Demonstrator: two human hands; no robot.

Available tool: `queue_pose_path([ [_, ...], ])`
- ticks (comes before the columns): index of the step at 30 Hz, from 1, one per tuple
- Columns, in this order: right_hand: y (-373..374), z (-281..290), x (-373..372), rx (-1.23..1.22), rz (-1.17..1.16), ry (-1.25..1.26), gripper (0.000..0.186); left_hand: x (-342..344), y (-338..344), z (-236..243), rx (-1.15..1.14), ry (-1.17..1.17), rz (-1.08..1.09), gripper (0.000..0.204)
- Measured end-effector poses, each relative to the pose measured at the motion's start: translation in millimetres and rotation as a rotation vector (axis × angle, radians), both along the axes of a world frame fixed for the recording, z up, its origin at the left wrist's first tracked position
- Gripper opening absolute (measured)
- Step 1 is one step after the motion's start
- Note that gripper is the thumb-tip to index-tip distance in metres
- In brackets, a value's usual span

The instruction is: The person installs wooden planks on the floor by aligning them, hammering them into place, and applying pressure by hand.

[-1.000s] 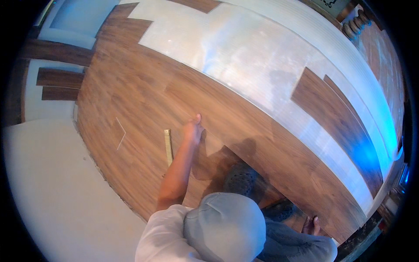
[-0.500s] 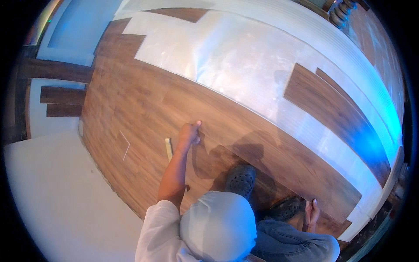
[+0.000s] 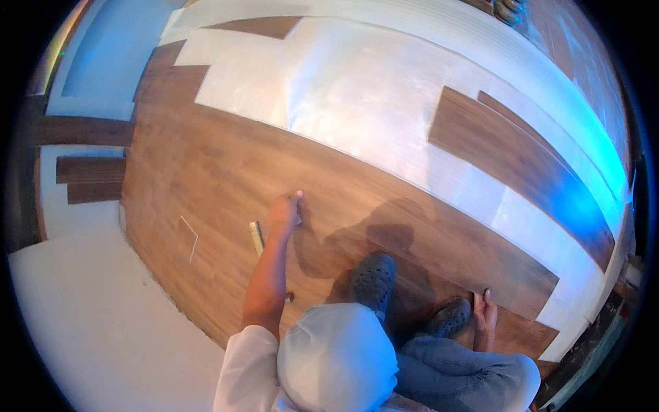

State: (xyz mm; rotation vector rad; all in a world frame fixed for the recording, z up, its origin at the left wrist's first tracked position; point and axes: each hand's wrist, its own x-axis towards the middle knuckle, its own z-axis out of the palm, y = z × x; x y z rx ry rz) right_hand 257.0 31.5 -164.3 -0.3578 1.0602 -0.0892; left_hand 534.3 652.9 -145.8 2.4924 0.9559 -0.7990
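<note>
One Long Plank, White Sheeting Beyond

One long brown plank (image 3: 473, 254) lies along the boundary between the laid floor (image 3: 213, 165) and the white sheeting (image 3: 364, 96), a person crouched at its near side. The left hand (image 3: 283, 211) rests on or just over the boards, one digit extended, the others folded under; whether they clamp anything cannot be told. The right hand (image 3: 485, 312) is at the plank's near edge toward its right end, fingers apart.

Boards cover a broad area at left and centre; the sheeting beyond is uncovered apart from loose planks (image 3: 508, 158) at right and another plank (image 3: 264, 26) at top. A grey cap (image 3: 336, 357) covers part of the floor, the shadow blurs the seam beneath, and the left hand's fingertips are hard to make out. Darkness cuts off the rim.
</note>
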Motion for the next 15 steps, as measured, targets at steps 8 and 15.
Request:
queue_pose_path([
  [8,4.1,27.9,0.6,-0.048,0.104,0.094,0.037,43.8,-109.2,35.2,0.157,-0.206,-0.524,0.048],
  [15,7.4,33.5,15.9,-0.114,0.169,0.168,0.033,72.3,-258.7,6.0,-0.311,-0.598,-1.381,0.052],
])
